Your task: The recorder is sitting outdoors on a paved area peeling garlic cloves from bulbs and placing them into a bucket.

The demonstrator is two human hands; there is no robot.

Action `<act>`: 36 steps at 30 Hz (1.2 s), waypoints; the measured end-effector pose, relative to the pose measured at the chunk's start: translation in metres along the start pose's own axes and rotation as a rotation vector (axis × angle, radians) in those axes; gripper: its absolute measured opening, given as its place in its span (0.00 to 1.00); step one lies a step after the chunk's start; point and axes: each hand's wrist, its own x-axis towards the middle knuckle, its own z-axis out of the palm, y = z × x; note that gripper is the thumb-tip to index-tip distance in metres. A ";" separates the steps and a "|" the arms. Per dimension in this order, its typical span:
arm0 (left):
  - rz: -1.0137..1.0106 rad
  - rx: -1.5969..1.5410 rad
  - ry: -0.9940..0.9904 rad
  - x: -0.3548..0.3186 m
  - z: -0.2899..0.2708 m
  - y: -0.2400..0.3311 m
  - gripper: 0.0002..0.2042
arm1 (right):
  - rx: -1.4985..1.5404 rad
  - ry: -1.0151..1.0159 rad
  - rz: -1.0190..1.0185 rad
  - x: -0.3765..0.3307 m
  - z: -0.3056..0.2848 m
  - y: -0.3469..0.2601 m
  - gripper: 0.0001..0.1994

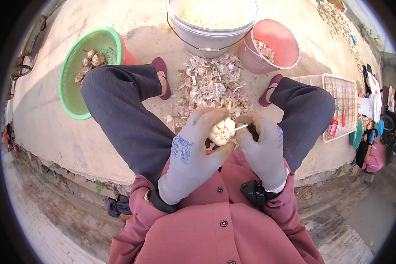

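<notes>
concrete ground behind, pale lumpy garlic bulb (222, 130) pinched in left grip (193, 152)

i see grey gloves on my left hand (193, 152) and right hand (264, 147) — a white garlic bulb (221, 130) between them — green basin (77, 70) far left.

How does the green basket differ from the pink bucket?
The green basket is wide, shallow and perforated, on the person's left; the pink bucket is deeper and solid-walled, on their right. The green basket holds whole unpeeled garlic bulbs; the pink bucket holds small pale pieces. Both tilt on the concrete.
</notes>
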 end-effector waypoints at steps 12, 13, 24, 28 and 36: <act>-0.193 -0.536 -0.087 0.010 -0.018 0.001 0.33 | 0.119 0.125 0.132 -0.002 -0.007 0.018 0.08; -0.181 -0.527 -0.090 0.011 -0.018 0.003 0.33 | 0.029 0.118 0.115 -0.003 -0.015 0.006 0.07; 0.199 0.078 -0.137 0.019 -0.017 0.014 0.29 | 0.212 -0.176 -0.041 -0.003 -0.009 0.002 0.18; 0.232 0.129 -0.236 0.011 -0.018 0.010 0.29 | 0.397 -0.351 0.142 -0.004 -0.013 0.003 0.17; 0.229 0.174 -0.285 0.007 -0.011 0.010 0.30 | 0.490 -0.338 0.162 -0.013 -0.001 0.023 0.15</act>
